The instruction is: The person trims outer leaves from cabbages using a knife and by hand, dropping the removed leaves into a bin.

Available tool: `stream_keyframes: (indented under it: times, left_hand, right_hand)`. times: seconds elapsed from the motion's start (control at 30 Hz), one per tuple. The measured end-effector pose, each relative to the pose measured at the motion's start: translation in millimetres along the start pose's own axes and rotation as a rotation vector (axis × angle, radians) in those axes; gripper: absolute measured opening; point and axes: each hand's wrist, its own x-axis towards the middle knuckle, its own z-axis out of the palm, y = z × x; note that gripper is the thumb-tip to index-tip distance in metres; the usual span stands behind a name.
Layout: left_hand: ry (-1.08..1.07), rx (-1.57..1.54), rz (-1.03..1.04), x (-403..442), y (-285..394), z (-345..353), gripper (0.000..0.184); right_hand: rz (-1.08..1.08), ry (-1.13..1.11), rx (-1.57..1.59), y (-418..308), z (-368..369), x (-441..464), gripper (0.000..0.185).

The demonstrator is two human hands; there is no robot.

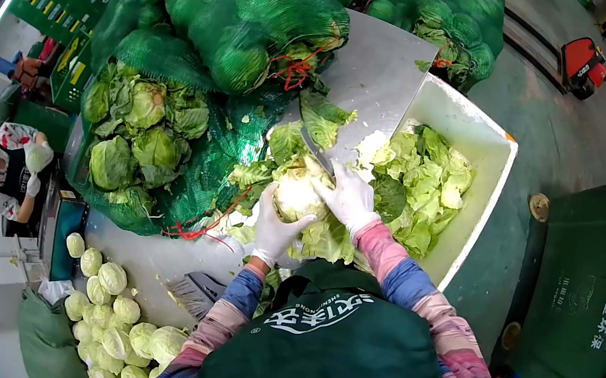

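Note:
My left hand [277, 226], in a white glove, grips a cabbage [297, 194] from its near left side. The cabbage's pale base faces up, and loose leaves lie around it. My gloved right hand [350, 199] is closed at the near end of a knife [316, 151], whose handle is hidden in it. Its fingers also reach to the cabbage's right side. The blade points away from me, just beyond the cabbage. Cut green leaves [320, 121] lie on the metal table [378, 53] past the blade.
A white bin [491, 192] with loose leaves stands at right. Green net sacks [228, 12] of cabbages fill the left and back, one spilling untrimmed heads [140, 147]. Pale trimmed cabbages [113, 277] are piled lower left, near a brush [194, 295]. Another person [10, 168] stands far left.

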Motion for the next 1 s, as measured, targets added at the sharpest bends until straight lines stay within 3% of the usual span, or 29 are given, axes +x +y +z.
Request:
stream_keyframes:
  times: [0.07, 0.13, 0.23, 0.27, 0.3, 0.4, 0.43, 0.5, 0.57, 0.6, 0.63, 0.7, 0.77, 0.83, 0.87, 0.9, 0.97, 1.0]
  left_hand:
    - [0.010, 0.003, 0.009, -0.9, -3.2, 0.5, 0.091]
    - [0.021, -0.009, 0.010, -2.3, -9.3, 1.0, 0.091]
    - [0.034, -0.020, -0.050, -2.4, -3.2, 2.5, 0.091]
    - [0.038, -0.022, -0.047, -1.4, -3.1, 1.8, 0.091]
    - [0.026, -0.027, -0.025, -1.0, -3.5, 1.1, 0.091]
    - [-0.001, -0.096, 0.041, -9.2, -17.0, -3.7, 0.091]
    - [-0.035, -0.155, 0.078, -13.3, -26.1, -7.4, 0.091]
    - [-0.062, -0.196, 0.007, -16.8, -21.2, -16.2, 0.093]
    - [0.094, 0.268, 0.080, -21.6, -7.1, -20.5, 0.095]
    - [0.079, 0.115, -0.113, -24.7, 2.5, -18.6, 0.096]
    - [0.077, 0.116, -0.110, -23.0, 2.9, -8.9, 0.096]
    - [0.153, -0.046, -0.415, -18.9, 14.8, 11.4, 0.100]
    - [0.152, -0.097, -0.466, -8.2, 24.7, 21.3, 0.105]
    - [0.183, 0.001, -0.337, 1.7, 6.0, 31.0, 0.106]
    - [0.110, -0.058, -0.277, 7.2, -0.5, 29.4, 0.107]
    - [0.106, -0.057, -0.280, 8.0, 1.6, 29.7, 0.107]
    - [0.106, 0.121, -0.097, 11.6, 14.1, 27.7, 0.107]
    - [0.092, 0.127, -0.078, 13.6, 22.8, 25.7, 0.107]
  right_hand:
    - [0.018, 0.018, 0.037, -0.5, 0.2, 8.2, 0.060]
    - [0.045, -0.161, -0.097, -6.3, -7.3, 16.9, 0.050]
    - [0.106, -0.260, -0.152, -0.1, -0.4, 36.7, 0.040]
    - [0.064, -0.201, -0.153, -1.4, -2.6, 38.2, 0.035]
    - [0.057, -0.199, -0.157, 4.7, -2.0, 41.3, 0.035]
    - [0.326, -0.277, -0.073, 42.0, 9.7, 51.0, 0.045]
    - [0.240, -0.182, -0.090, 50.0, 15.2, 38.9, 0.049]
    - [0.305, -0.156, -0.063, 49.9, 17.6, 30.4, 0.046]
    - [0.286, -0.137, -0.066, 54.3, 19.3, 19.7, 0.047]
    - [0.274, -0.105, -0.067, 53.2, 18.1, 17.3, 0.048]
    - [0.286, -0.167, 0.001, 54.9, 14.6, 9.8, 0.050]
    - [0.157, -0.037, -0.002, 61.7, 26.9, -10.3, 0.053]
    - [0.126, -0.036, 0.014, 64.8, 17.9, -23.0, 0.056]
    - [0.311, -0.090, 0.051, 60.0, -1.6, -28.9, 0.058]
    - [0.249, 0.044, 0.104, 60.5, -4.2, -34.7, 0.054]
    - [0.253, 0.041, 0.104, 48.5, -18.5, -34.7, 0.054]
    - [0.138, -0.094, 0.311, 14.2, -51.7, -30.1, 0.050]
    - [-0.033, -0.039, 0.148, 16.0, -37.3, -26.7, 0.049]
